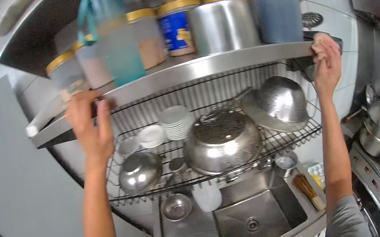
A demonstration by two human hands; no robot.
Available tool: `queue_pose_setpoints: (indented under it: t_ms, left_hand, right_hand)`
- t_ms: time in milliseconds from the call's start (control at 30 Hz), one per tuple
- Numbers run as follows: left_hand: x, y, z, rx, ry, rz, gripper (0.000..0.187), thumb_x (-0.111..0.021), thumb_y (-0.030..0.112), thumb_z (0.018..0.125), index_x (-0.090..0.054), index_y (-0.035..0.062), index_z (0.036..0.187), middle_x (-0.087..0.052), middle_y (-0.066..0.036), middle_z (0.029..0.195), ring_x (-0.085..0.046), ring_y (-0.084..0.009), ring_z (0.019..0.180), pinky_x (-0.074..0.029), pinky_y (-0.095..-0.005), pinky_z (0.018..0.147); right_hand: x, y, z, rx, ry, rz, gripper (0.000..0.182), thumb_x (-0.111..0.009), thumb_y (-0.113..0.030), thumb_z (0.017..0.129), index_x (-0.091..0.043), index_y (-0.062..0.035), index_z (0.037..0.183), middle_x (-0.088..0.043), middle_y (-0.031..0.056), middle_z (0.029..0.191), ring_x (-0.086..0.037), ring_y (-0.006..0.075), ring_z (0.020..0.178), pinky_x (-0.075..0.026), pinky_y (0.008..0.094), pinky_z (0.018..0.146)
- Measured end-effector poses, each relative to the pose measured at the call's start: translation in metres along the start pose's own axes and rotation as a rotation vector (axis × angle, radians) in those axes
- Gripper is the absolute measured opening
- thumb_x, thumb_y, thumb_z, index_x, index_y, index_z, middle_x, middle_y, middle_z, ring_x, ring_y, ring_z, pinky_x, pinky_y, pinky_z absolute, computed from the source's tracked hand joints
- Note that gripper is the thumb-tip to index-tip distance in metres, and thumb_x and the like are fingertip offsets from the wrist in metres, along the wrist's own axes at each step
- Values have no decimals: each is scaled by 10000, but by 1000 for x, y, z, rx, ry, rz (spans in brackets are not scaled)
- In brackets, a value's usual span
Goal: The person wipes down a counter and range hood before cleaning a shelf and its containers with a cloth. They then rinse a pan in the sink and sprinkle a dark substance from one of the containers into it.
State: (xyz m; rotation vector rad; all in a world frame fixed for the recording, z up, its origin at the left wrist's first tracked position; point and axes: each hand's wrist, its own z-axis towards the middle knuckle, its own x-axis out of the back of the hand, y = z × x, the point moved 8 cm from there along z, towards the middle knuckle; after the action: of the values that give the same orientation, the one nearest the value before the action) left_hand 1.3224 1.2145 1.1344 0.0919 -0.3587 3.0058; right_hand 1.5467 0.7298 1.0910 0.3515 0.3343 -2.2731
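Note:
A steel shelf [182, 73] spans the upper view, its front lip facing me. My left hand [87, 121] is raised to the lip's left part, fingers curled over it and thumb below. At the right end, my right hand [329, 66] presses a pale, crumpled cloth [321, 42] against the shelf's corner. Nearest my left hand stand a teal water bottle [118, 44] with a strap and yellow-lidded jars [65, 74]. Farther right along the shelf are a blue-labelled jar [177, 32], a steel canister [224, 26] and a dark-filled jar [278, 14].
Below hangs a black wire rack [172, 188] with steel bowls [141, 173], a large upturned basin [223, 145], a colander [281, 102] and stacked white dishes [175, 122]. Under it is a steel sink [256, 208] with a brush [307, 191] beside it. Pots [377, 128] stand at right.

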Motion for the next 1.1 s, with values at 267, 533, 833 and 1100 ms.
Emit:
queue_pose_setpoints:
  t_ms: [267,533,833,1100]
  left_hand:
    - [71,-70,16,61,119,-110,205,-523,143,944,-599,3,1074,-586,-139,1081,-543,-256,1020,-418,-347,916]
    - [105,-202,36,501,148,-28,359,-527,311,971,-660,-22,978,-647,-161,973,-581,-236,892,-437,-331,833]
    - [166,-249,-16,671,212,-30,398,-504,305,982,-651,-65,986,-683,-161,947,-624,-219,874,-479,-334,822]
    - [-51,-124,116,676,-438,-705,1015,-711,649,728,-348,-18,1402,-596,-182,1161,-561,-212,1084,-459,-430,954]
  right_hand:
    - [-138,-334,-78,344,-195,522,204,-634,-95,806,-666,-62,1005,-628,77,1103,-558,272,1132,-412,441,981]
    - [-231,-526,-93,461,-653,699,199,-583,-60,772,-646,-69,960,-622,89,1114,-561,283,1122,-420,457,980]
    - [-172,-414,-57,589,-573,682,320,-649,-44,755,-664,-77,1073,-653,88,1123,-615,297,1031,-519,388,883]
    - [-219,-505,-80,452,-861,971,344,-637,21,779,-626,-36,1118,-618,154,1181,-580,337,1122,-501,404,960]
